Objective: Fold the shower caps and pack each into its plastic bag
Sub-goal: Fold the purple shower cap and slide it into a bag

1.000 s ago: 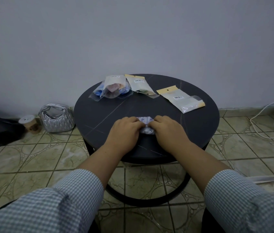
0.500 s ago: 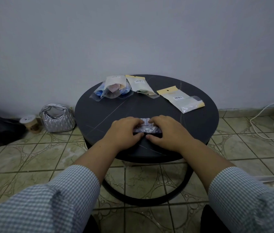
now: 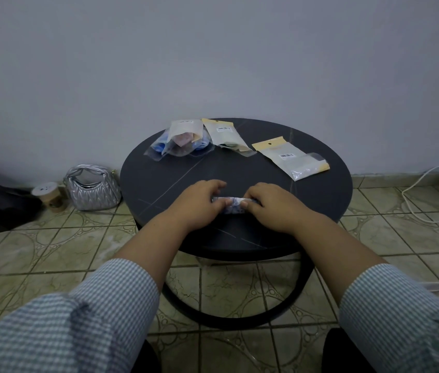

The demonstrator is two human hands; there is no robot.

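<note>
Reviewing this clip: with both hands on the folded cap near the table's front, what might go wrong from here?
1. The folded shower cap is only pinched by the left hand and right hand; letting go to fetch a bag may let it spring open.
2. The empty-looking bag lies far right on the table, so one hand must release and reach.
3. The cap sits toward the near edge and could slide off.

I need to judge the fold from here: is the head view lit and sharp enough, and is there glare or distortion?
Head view: dim, even room light, no hard shadows; the folded shower cap between the left hand and right hand is small and its print soft; faint sheen on the empty plastic bag; wide-angle bending at the edges, sleeves blurred.
</note>
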